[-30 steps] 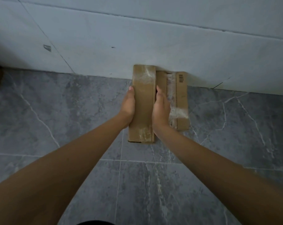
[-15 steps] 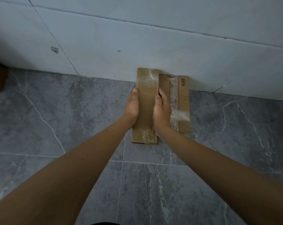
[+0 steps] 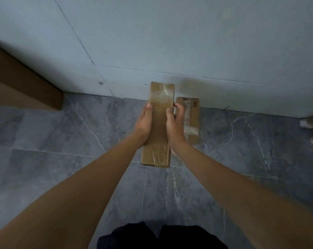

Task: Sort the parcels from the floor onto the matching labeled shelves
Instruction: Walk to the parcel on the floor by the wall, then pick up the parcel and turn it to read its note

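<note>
— What is changed?
— The long parcel (image 3: pixel 158 123), earlier flat on the floor (image 3: pixel 62 159), is now lifted clear, gripped along its sides by the left hand (image 3: pixel 143 125) and right hand (image 3: pixel 174 129).
— And the task?
— One parcel is picked; the second parcel (image 3: pixel 191 117) is left by the wall (image 3: pixel 170 42).

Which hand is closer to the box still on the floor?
Right. The right hand grips the held box on the side next to the floor box; the left hand grips the far side.
</note>
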